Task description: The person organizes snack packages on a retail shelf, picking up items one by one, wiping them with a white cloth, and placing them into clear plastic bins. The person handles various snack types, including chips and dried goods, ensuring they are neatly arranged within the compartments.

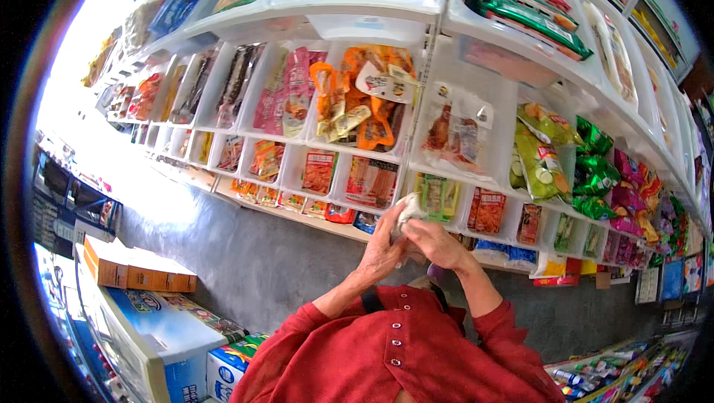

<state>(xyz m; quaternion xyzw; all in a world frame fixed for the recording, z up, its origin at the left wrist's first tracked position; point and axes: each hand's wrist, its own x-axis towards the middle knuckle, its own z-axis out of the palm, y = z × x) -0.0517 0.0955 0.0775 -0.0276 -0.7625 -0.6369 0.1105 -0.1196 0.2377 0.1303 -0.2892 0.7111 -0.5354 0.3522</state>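
My left hand [381,249] and my right hand [438,242] meet in front of my chest, both around a small crumpled whitish item [411,212], perhaps a cloth or wrapper. Its top shows above my fingers; the rest is hidden by them. Just beyond my hands are white plastic shelf bins with packaged snacks: a bin of red and clear packs [372,181], and one of green and yellow packs [437,196]. Higher up, a larger bin holds orange packets [379,118]. Right of it lie clear vacuum packs of meat [457,135].
The tiered snack shelf [357,9] spans the view ahead. Green chip bags [597,163] fill its right part. Behind at lower left stand orange-brown cartons [139,272] on a blue box [167,327]. Dark grey floor [268,252] lies between. Assorted goods [619,369] sit at lower right.
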